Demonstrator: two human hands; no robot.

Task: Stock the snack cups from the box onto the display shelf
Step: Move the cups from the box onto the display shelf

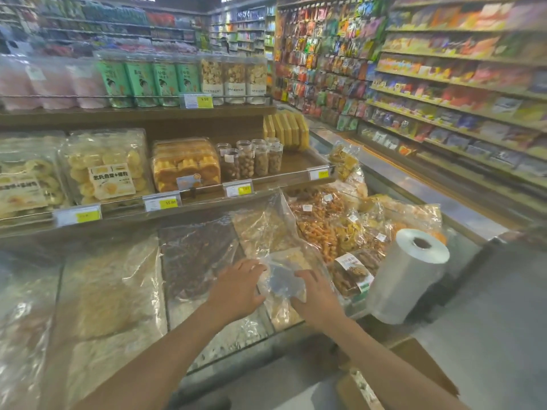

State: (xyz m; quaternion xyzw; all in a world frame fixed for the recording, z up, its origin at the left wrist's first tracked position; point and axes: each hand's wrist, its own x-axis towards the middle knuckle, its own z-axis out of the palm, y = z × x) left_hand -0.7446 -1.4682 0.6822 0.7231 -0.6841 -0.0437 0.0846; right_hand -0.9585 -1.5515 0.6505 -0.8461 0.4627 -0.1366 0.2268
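Both hands reach out over the counter (225, 347) of snack bins. The left hand (236, 291) and the right hand (316, 297) press on the 2 sides of a clear snack cup (282, 282), fingers curled around it. The cup sits low, on the plastic sheet over the bins. More snack cups (251, 159) stand on the display shelf (266, 184) above. An open box (414, 377) is down by the right arm. A big plastic roll (408, 276) stands just beside the right hand.

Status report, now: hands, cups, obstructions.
Both hands, left and right, on a clear bag over the bins. No cup held. Film roll at right.
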